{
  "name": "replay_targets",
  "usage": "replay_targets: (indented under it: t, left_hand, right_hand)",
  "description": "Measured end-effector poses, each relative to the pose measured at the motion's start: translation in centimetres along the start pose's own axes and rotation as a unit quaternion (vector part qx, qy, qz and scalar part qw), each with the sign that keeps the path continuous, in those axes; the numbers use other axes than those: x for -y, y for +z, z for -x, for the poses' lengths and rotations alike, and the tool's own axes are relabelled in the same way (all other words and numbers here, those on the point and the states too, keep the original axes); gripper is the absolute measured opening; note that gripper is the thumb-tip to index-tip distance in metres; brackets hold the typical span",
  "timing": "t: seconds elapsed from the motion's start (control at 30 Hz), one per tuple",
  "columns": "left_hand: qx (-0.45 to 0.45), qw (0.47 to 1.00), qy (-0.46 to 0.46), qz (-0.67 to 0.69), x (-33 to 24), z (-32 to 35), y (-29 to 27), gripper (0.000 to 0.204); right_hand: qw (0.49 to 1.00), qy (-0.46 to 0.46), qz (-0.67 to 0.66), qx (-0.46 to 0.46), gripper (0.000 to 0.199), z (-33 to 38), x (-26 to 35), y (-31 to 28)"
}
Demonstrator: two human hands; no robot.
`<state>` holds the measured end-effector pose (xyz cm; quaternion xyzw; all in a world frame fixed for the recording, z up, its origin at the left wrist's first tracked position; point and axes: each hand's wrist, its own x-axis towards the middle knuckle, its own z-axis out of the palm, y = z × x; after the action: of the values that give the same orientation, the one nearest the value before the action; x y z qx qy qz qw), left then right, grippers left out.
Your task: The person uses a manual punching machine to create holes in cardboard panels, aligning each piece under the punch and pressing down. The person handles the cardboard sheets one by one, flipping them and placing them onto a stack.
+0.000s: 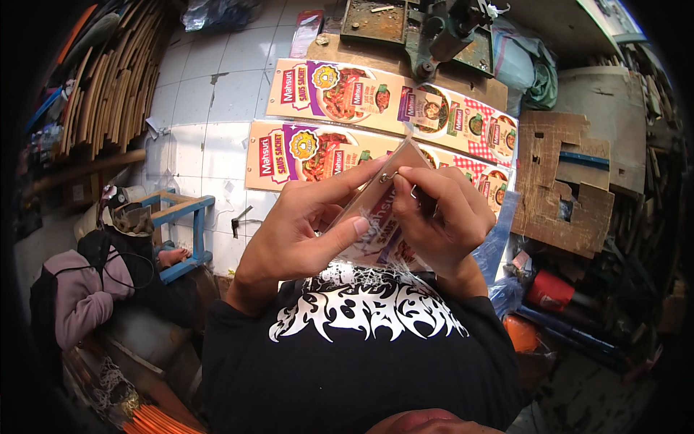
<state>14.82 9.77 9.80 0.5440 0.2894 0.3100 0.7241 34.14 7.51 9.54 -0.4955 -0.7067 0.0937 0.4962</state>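
Note:
In front of my chest, my left hand [300, 224] grips a printed cardboard-like strip [377, 217] in clear plastic, thumb on its near face and fingers behind. The strip is tilted, with one end raised. At its upper corner is a small metal ring [387, 176], and my right hand [448, 220] pinches this ring between thumb and forefinger. Beyond my hands lie two similar long printed strips, a far one [394, 94] and a near one [289, 158], side by side, with food pictures, purple patches and red check. My left fingers partly cover the near one.
A dark metal press [434, 43] with trays stands on a board at the far side. At right lie cut brown boards [557, 181] and a red object [549, 289]. Left are a blue frame stool [195, 224], a foot beside it, stacked wooden slats [116, 94] and a mauve cloth [90, 289].

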Motion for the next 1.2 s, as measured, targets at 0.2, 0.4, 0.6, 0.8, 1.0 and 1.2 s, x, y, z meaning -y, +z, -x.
replay_targets:
  t: [0.2,0.4,0.6,0.8,1.0,1.2]
  left_hand:
    - [0.001,0.999,0.015,-0.045,-0.1,0.2,0.0,0.058]
    - [-0.025,0.996,0.032,-0.079,-0.1,0.6,0.6,0.06]
    - [-0.019,0.99,0.057,-0.124,0.1,0.7,0.4,0.059]
    - [-0.06,0.998,0.006,-0.025,-0.2,0.6,0.9,0.048]
    - [-0.056,0.998,-0.013,-0.012,-0.2,0.5,0.4,0.044]
    - [-0.069,0.997,-0.026,-0.001,-0.2,0.4,0.5,0.04]
  right_hand:
    - [0.989,-0.128,0.069,0.004,0.023,0.3,-0.3,0.4]
    - [0.977,-0.18,0.096,0.069,0.023,0.3,-0.1,-0.1]
    - [0.965,-0.236,0.087,0.07,0.034,0.4,-0.6,0.1]
    - [0.998,-0.043,-0.042,-0.036,0.02,0.9,-0.1,0.5]
    - [0.999,0.016,-0.04,-0.025,0.018,1.6,-0.3,0.5]
    - [0.999,-0.023,-0.015,-0.026,0.019,1.0,-0.1,1.0]
